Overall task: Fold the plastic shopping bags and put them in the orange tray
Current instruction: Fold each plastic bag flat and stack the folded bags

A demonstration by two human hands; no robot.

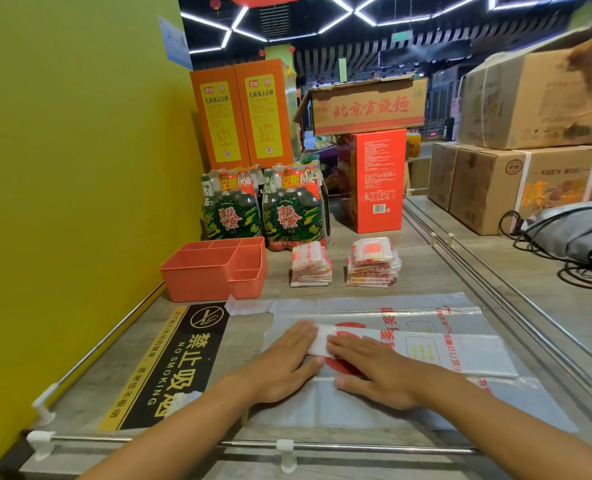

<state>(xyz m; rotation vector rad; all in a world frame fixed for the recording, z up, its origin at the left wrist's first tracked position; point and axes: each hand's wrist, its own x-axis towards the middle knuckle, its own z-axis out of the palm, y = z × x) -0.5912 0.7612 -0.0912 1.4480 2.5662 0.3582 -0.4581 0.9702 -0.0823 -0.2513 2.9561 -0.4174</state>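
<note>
Wooden counter (374, 230): left hand (287, 362), right hand (374, 368) flat, fingers straight, pressing folded plastic bag (460, 351); nothing gripped.

The left hand (287, 358) and right hand (374, 370) lie flat over the near-left end of the folded strip of translucent white plastic bag with red print (436, 351), so that end is hidden – both forearms run off the near edge. The black-and-yellow no-smoking sticker (180, 362) is partly covered by the left forearm. At far right, the brown cardboard cartons (516, 188) are cut by the frame – their print is blurred
</note>
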